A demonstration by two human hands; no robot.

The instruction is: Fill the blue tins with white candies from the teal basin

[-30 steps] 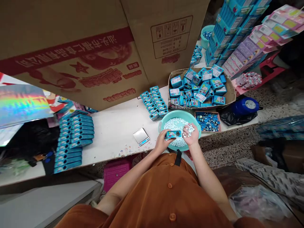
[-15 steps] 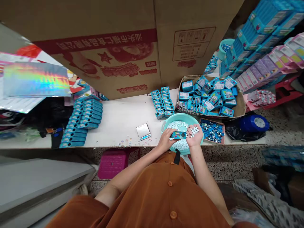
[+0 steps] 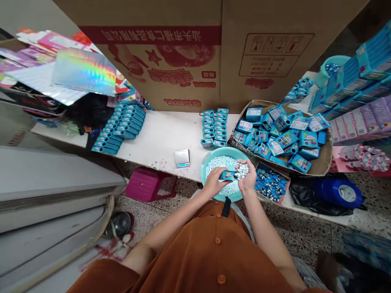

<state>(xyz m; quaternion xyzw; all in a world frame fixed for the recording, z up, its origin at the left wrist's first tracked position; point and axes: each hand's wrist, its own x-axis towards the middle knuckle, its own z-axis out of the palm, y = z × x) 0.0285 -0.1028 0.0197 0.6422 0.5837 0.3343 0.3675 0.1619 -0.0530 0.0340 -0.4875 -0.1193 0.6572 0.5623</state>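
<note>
Head view: over the teal basin of white candy pellets at the table's near edge, the left hand grips a small blue box held level, while the right hand — cupped, palm up — holds a heap of pellets touching the box's open end. Likely risk: pellets rolling off the cupped palm past the narrow opening — most would land in the basin, some on the floor.
</note>
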